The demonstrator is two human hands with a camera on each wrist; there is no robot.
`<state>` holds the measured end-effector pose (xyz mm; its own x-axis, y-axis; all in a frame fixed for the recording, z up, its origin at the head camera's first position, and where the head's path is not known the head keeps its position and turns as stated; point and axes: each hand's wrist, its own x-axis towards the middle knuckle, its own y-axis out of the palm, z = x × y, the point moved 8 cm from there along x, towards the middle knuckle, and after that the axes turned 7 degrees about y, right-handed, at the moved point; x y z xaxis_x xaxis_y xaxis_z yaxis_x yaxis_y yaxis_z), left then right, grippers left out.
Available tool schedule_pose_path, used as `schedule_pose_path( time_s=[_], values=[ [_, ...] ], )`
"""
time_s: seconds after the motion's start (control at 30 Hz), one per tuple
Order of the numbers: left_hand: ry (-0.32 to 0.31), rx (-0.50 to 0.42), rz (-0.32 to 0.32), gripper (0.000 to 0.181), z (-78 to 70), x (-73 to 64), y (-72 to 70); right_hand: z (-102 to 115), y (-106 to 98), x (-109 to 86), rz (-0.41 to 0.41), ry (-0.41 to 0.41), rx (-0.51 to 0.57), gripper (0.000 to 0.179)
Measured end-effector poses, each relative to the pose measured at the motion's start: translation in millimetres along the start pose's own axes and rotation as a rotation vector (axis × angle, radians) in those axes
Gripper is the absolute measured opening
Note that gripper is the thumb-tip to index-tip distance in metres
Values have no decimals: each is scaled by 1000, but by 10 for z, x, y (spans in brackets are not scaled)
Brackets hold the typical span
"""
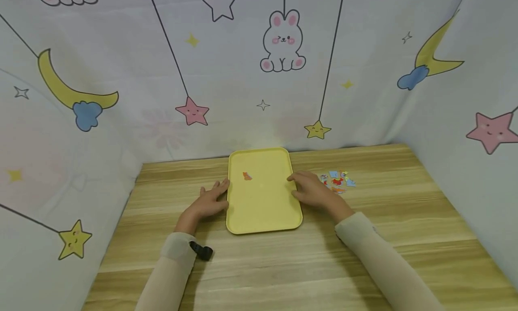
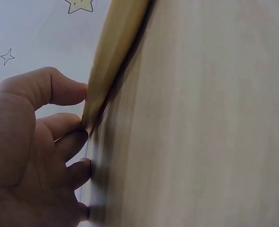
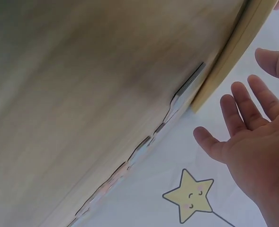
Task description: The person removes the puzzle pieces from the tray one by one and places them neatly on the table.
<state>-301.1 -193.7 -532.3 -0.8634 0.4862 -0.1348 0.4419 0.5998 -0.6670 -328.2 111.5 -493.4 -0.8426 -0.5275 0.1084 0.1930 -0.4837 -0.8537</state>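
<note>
A yellow tray [image 1: 263,212] lies flat on the wooden table, with one small orange-and-grey puzzle piece [image 1: 247,176] on its upper left part. My left hand [image 1: 208,203] touches the tray's left edge with its thumb and fingertips; the left wrist view shows the loosely bent fingers [image 2: 68,90] against the rim. Over the tray's right edge hovers my right hand [image 1: 313,189], its fingers relaxed and holding nothing. In the right wrist view these fingers [image 3: 246,106] are spread apart from the rim. Several colourful puzzle pieces [image 1: 337,182] lie just beyond that hand, partly hidden by it.
The wooden table [image 1: 275,270] ends at a printed white cloth [image 1: 243,77] behind the tray, and similar cloth hangs at both sides. A black band [image 1: 202,251] sits around the left sleeve's cuff.
</note>
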Motion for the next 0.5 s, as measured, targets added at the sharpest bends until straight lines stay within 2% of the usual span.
schedule_pose_path(
  time_s=[0.23, 0.5],
  values=[
    [4, 1, 0, 83, 16, 18, 0, 71, 51, 98, -3, -23, 6, 37],
    [-3, 4, 0, 83, 5, 6, -2, 122, 147, 224, 59, 26, 37, 41]
  ],
)
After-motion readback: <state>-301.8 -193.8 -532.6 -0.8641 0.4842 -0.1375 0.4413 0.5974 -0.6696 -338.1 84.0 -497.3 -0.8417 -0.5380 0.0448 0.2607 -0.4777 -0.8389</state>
